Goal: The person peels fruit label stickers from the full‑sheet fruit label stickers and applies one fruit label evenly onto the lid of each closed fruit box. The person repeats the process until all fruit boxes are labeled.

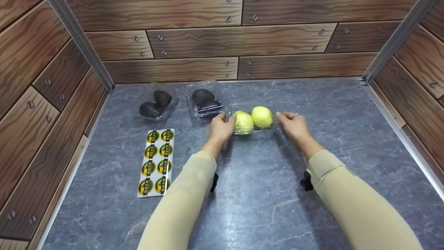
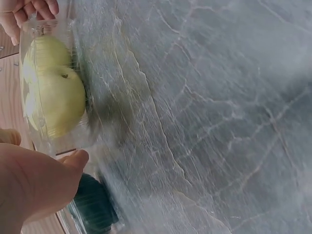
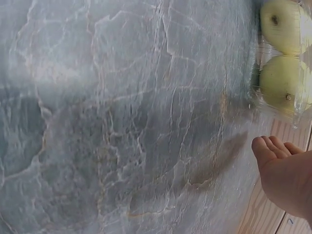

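Note:
Two yellow-green apples (image 1: 262,117) lie side by side in a clear plastic clamshell box (image 1: 247,132) toward the back of the table. My left hand (image 1: 221,128) grips the box's left end, its thumb overlapping the nearer apple in the head view. In the left wrist view, the left thumb (image 2: 78,158) is right at the box's end. My right hand (image 1: 295,125) is beside the right end, fingers loosely bent. A small gap shows between the right fingertips (image 3: 258,144) and the box in the right wrist view.
Two more clear boxes, one at far left (image 1: 158,117) and one behind my left hand (image 1: 210,83), hold dark avocado-like fruits. A sheet of round yellow-and-black stickers (image 1: 156,163) lies left of my left forearm. Wood-patterned walls (image 1: 194,41) enclose the grey marbled table (image 1: 249,194).

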Demonstrator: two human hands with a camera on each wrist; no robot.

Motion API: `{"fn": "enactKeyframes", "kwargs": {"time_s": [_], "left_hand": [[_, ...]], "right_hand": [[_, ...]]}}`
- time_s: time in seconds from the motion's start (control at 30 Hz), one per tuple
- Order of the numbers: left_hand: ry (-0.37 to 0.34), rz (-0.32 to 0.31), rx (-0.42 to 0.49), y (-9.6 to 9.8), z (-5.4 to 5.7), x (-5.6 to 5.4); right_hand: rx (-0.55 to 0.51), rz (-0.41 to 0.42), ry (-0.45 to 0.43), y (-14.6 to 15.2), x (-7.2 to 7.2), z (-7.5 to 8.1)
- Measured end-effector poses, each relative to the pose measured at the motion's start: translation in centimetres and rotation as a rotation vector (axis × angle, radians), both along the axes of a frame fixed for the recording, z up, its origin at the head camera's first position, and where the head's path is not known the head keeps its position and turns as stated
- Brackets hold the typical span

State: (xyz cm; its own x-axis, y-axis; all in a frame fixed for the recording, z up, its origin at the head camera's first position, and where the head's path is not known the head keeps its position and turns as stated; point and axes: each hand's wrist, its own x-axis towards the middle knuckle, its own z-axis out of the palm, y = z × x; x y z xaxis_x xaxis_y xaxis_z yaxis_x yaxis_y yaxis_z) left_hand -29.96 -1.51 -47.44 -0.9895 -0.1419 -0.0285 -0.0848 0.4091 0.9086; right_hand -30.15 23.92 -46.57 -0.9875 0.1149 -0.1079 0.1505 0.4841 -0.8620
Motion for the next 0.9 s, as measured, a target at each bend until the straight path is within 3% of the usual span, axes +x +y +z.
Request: {"fn": "enactKeyframes", "kwargs": {"time_s": [0.4,0.9], "left_hand": [[-0.036,-0.086,-0.028,0.0,-0.1,0.2],[0.022,-0.068,0.003,-0.4,-0.1,1.0]], "right_hand": [[-0.182,0.099,-0.011,-0.6,0.0,-0.5],[-0.144,0.103,0.034,-0.6,1.0,-0.9]]}}
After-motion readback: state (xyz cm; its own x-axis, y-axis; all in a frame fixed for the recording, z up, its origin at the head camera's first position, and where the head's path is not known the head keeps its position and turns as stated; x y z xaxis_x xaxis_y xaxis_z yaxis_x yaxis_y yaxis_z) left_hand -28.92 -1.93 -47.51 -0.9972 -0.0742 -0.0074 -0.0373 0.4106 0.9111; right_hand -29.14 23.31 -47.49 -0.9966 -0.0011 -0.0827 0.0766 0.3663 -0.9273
